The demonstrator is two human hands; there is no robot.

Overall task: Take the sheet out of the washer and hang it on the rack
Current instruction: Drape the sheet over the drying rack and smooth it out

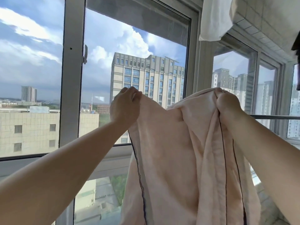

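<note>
A pale pink sheet (175, 153) with dark piped edges hangs in front of me, held up at window height. My left hand (125, 105) pinches its upper left corner. My right hand (227, 103) grips a bunched fold of the top edge, and fabric drapes over its fingers. The sheet falls in long folds between my two raised forearms to the bottom of the view. A grey metal rail (276, 117) runs level behind my right hand, and the sheet hides the part of it to the left. Whether the sheet touches the rail cannot be told. No washer is in view.
Tall windows with grey frames (73, 70) stand straight ahead, city buildings beyond. A white cloth (215, 18) hangs from above at the upper right. A tiled wall corner (266, 25) juts out at the right, with a dark shape (297, 51) at the right edge.
</note>
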